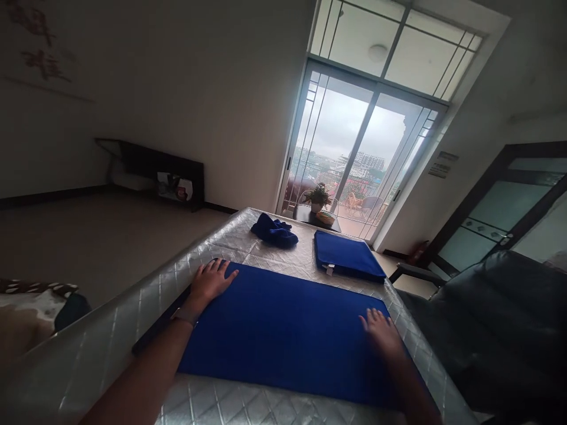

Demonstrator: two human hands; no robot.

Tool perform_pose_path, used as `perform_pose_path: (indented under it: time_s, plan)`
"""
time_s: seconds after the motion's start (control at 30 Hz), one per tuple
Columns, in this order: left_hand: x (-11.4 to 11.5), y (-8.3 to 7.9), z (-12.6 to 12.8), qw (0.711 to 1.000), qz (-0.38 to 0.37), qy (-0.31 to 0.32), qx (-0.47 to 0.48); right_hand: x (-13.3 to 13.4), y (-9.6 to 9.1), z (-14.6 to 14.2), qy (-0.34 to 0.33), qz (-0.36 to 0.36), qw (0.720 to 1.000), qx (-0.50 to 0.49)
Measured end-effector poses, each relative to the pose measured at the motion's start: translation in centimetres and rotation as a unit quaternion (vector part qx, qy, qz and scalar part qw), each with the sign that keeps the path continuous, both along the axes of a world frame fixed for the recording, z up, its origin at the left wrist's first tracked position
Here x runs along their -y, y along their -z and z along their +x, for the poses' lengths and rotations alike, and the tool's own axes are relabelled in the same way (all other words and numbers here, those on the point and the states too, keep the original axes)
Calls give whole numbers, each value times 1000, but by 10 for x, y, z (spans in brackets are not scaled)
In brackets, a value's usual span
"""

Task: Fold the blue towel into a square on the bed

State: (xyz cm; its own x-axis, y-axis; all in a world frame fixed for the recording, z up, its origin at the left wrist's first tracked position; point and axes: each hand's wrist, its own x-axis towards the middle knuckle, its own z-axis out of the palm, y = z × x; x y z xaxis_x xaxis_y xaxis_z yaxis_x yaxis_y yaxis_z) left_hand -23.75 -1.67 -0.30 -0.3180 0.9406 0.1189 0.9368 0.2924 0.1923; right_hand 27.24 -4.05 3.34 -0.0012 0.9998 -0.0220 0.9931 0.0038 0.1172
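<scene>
A large blue cloth (283,330) lies flat as a long rectangle across the silvery quilted table cover (212,401). My left hand (211,281) rests at its far left corner, palm down with the fingers spread. Over its right part is my right hand (381,329), also flat with fingers apart and slightly blurred. Beyond the cloth, toward the right, sits a folded blue cloth (348,255) with a small white tag (328,270) at its near edge. Farther left is a crumpled blue cloth (273,230).
A dark leather armchair (491,313) stands close on the right. Behind the table's far end, a small dark table (305,213) holds a potted plant (317,198) before glass sliding doors (354,141). A low black bench (163,168) is by the left wall.
</scene>
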Motion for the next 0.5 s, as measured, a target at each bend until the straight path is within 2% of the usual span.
perform_pose_path:
  time_s: [0.07,0.17,0.27,0.37,0.5]
  plan:
    - [0,0,0,1000,-1,0,-4,-10,-7,-51,-63,-19,998,-18]
    - [0,0,0,1000,-4,9,-5,-22,-8,-125,-153,-25,983,-101]
    - [1,0,-1,1000,-11,15,12,-30,1,-170,-191,-41,969,-153]
    - [2,-1,-3,999,-28,10,29,-35,11,-181,-195,-46,966,-163]
    - [2,-3,-2,999,-35,10,35,-41,18,-158,-183,-46,970,-156]
